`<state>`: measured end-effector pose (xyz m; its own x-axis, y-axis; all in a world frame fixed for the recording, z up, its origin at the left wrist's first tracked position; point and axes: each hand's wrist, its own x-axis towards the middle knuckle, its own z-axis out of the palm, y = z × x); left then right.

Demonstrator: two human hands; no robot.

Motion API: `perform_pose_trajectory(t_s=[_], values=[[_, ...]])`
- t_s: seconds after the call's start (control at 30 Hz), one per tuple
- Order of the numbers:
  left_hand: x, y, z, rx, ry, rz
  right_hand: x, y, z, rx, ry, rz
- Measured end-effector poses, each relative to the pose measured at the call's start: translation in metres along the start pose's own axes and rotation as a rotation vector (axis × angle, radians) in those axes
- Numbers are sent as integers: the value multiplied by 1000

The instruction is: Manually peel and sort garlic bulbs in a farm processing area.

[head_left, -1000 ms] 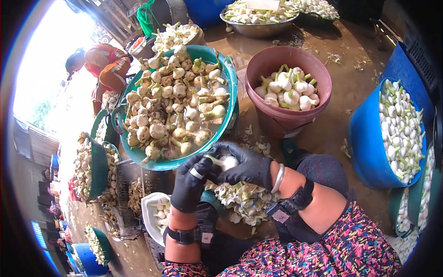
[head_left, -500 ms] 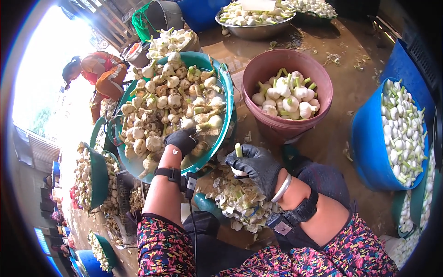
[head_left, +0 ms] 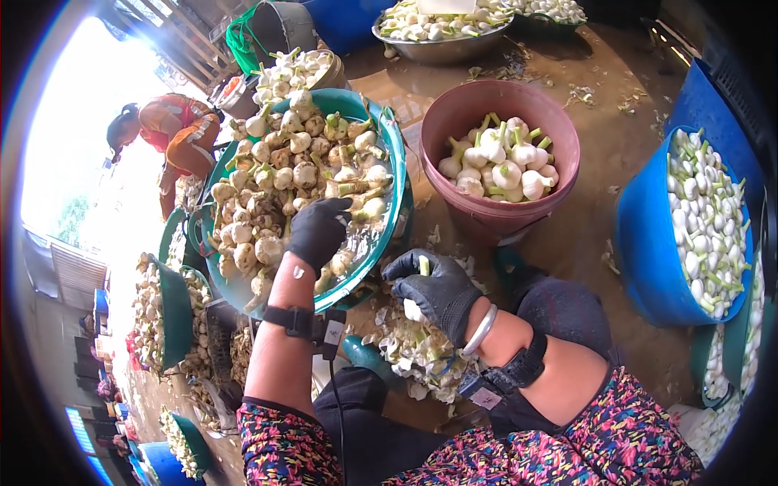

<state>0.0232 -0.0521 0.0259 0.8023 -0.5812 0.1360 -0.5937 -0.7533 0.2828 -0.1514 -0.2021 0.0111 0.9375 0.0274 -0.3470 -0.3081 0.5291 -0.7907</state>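
My left hand (head_left: 320,227), in a black glove, reaches into a teal tub (head_left: 389,134) of soiled garlic bulbs (head_left: 304,174) sitting in water. Its fingers are curled among the bulbs, and what they grip is hidden. My right hand (head_left: 425,287), also gloved, is closed round a white garlic bulb (head_left: 413,310) with a short green stalk pointing up. It hovers over a heap of pale peelings (head_left: 413,360) between my knees. A pink bucket (head_left: 458,215) of trimmed white garlic stands beyond my right hand.
A tall blue container (head_left: 648,251) of white garlic is at right. A steel bowl (head_left: 429,49) of garlic sits at the back beside other buckets. At upper left another person (head_left: 178,134) bends over near more green tubs (head_left: 174,316) of garlic.
My left hand has left the bulb held by my right hand and moved up-left into the tub; since half a second ago it has reached slightly deeper. My right hand still holds its bulb.
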Motion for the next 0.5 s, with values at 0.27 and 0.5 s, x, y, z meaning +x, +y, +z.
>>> perform_pose_trajectory(t_s=[0.27,0.5], values=[[58,12,39,248,-307,-85,-3,-2,-4,-51,40,-124],[34,-17,29,286,-320,-104,-6,-11,-3,-130,48,-120]])
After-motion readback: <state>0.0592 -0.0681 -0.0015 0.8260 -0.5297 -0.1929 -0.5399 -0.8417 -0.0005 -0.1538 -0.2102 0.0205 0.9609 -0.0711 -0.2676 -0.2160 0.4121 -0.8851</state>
